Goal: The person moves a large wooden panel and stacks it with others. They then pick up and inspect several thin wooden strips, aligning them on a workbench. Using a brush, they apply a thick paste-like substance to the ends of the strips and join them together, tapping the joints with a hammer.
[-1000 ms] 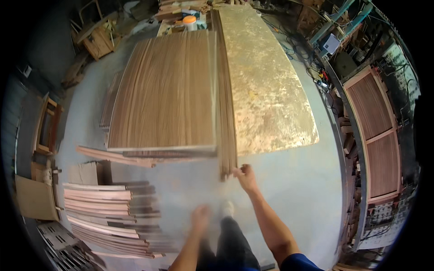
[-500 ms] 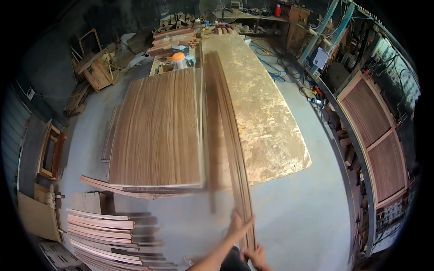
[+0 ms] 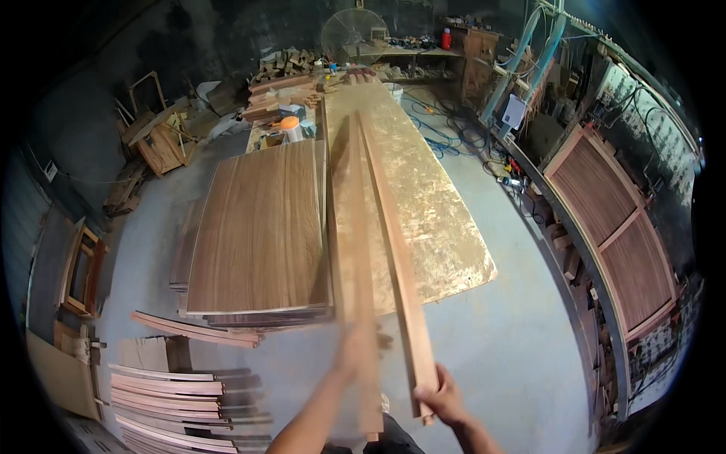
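Observation:
Two long wooden strips run away from me over a mottled yellowish tabletop, spread apart in a narrow V. My left hand, smeared by motion, is closed around the left wooden strip, with its blurred fingertips showing past the strip's right side. My right hand grips the right wooden strip close to its near end, thumb on top. The near ends of both strips overhang the table's front edge. Left of them lies a stack of wood-grain panels.
Several cut strips lie in rows at the lower left, below a longer pair of strips. A white tub with an orange lid stands behind the panels. A framed panel leans at right; blue hoses cross the floor.
The strips, held close together before, are now apart. My left hand has moved left with one; my right hand has risen slightly with the other. The view has shifted a little.

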`<state>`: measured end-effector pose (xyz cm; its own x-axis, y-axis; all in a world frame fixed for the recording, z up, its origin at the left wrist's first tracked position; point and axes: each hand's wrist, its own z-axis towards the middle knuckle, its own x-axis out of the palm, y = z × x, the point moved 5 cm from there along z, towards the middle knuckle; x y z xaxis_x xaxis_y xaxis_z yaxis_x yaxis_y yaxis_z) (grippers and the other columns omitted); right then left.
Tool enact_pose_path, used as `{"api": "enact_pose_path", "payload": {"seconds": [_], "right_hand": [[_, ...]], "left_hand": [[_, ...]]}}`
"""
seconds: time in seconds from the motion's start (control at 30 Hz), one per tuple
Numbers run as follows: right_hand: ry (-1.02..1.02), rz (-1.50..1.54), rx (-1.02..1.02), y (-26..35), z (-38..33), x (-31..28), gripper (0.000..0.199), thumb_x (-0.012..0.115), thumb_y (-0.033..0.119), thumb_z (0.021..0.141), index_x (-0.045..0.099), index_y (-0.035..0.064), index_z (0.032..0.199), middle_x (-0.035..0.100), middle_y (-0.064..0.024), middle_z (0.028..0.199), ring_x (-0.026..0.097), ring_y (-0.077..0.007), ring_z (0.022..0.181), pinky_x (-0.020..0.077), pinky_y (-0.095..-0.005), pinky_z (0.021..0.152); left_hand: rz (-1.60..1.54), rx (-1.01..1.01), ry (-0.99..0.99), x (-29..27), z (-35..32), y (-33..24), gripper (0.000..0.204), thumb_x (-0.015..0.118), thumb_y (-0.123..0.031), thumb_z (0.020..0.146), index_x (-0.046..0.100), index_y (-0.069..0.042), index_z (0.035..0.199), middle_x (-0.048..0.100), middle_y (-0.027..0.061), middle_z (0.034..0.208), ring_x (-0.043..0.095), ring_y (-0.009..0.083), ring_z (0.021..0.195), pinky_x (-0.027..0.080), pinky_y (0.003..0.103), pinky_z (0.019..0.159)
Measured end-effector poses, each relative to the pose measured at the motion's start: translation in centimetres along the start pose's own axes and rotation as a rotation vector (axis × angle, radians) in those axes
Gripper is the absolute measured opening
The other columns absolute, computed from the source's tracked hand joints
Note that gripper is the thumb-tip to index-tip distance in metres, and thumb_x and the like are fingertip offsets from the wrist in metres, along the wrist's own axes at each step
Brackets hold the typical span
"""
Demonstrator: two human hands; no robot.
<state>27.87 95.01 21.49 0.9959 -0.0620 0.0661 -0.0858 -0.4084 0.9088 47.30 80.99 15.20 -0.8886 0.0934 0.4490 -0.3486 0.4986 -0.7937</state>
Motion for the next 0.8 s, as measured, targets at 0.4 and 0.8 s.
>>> {"api": "enact_pose_path", "payload": {"seconds": [0.4, 0.8], "right_hand": [[-0.012, 0.309, -0.304, 21.1, -0.5, 3.6, 0.053, 0.055, 0.032, 0.092, 0.056, -0.0066, 0.129, 0.070, -0.0156, 0.088, 0.068, -0.0198, 0.077, 0.0514, -0.0287, 0.059], [0.189, 0.435, -0.254, 25.2, 0.0, 4.2, 0.051, 0.054, 0.042, 0.103, 0.053, 0.0006, 0.131, 0.065, -0.0136, 0.115, 0.068, -0.0228, 0.086, 0.0551, -0.0362, 0.069]], "left_hand": [[0.323, 0.798, 0.164, 9.0, -1.2, -18.9, 0.065, 0.057, -0.062, 0.099, 0.051, -0.002, 0.122, 0.068, 0.0111, 0.098, 0.067, 0.0160, 0.085, 0.057, 0.032, 0.071], [0.140, 0.632, 0.208, 8.9, -0.5, -23.5, 0.060, 0.068, -0.054, 0.096, 0.050, -0.003, 0.122, 0.065, 0.0074, 0.083, 0.064, 0.0153, 0.068, 0.056, 0.029, 0.060]]}}
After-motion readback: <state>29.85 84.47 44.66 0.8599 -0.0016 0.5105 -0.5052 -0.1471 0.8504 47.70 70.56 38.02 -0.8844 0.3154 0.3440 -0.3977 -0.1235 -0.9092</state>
